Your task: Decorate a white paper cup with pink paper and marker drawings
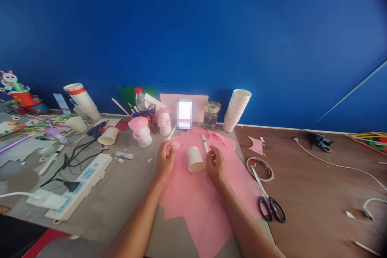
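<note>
Poising L hand [165, 159] just left of white cup [195, 158], curling fingers loosely, showing grip approx. half open; being unable to tell re hold on round pink piece [175, 146] by fingertips. Poising R hand [217, 163] just right of cup, bending fingers inward, showing grip part-closed nr white pen [204, 143]; again being unable to tell re contact. Having cup lying on its side btwn hands, on pink paper [202, 201], pointing mouth twd wearer. Showing scissors [264, 194] & pale ring [271, 175] to right of cup, cup stack [237, 111] behind & to right, lit screen [184, 113] behind, pwr strip [86, 185] to left, on table [130, 185].
</note>
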`<state>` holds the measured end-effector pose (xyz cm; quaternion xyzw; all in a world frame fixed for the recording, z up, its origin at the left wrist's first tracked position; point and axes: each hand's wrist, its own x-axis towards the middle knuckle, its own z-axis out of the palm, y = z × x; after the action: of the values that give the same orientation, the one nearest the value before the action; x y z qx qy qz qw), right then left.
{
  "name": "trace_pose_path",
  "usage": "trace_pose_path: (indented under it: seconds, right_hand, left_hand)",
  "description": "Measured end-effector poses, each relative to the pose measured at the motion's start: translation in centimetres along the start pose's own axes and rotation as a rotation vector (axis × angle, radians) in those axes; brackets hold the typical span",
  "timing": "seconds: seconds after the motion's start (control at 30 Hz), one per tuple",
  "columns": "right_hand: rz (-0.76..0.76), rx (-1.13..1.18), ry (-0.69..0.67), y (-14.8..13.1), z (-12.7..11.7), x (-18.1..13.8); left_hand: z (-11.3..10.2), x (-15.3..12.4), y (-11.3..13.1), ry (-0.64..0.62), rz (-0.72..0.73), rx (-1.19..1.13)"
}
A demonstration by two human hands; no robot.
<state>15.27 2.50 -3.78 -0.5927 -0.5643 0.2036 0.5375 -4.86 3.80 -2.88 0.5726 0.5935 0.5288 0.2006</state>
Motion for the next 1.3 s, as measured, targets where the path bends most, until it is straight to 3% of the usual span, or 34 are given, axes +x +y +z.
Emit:
trace_pose_path:
  seconds: [0.13, 0.27, 0.47, 0.8, 1.07, 1.3]
  right_hand:
    - [0.013, 0.034, 0.042, 0.2, 0.1, 0.2]
    - [0.046, 0.054, 0.057, 0.4, 0.1, 0.3]
    - [0.044, 0.040, 0.044, 0.4, 0.0, 0.4]
    - [0.044, 0.049, 0.050, 0.7, 0.2, 0.4]
    - [0.038, 0.060, 0.070, 0.4, 0.2, 0.4]
    - [0.069, 0.092, 0.076, -0.4, -0.2, 0.2]
  left_hand:
    - [-0.1, 1.1, -0.5, 0.033, -0.005, 0.205]
    - [-0.4, 3.4, -1.0, -0.071, -0.080, 0.542]
    - [-0.3, 6.7, -2.1, -0.107, -0.160, 0.701]
    - [0.5, 9.6, -3.2, -0.202, -0.268, 0.799]
    - [-0.4, 8.8, -2.1, -0.119, -0.281, 0.720]
    - [-2.2, 5.0, 0.4, -0.085, -0.209, 0.570]
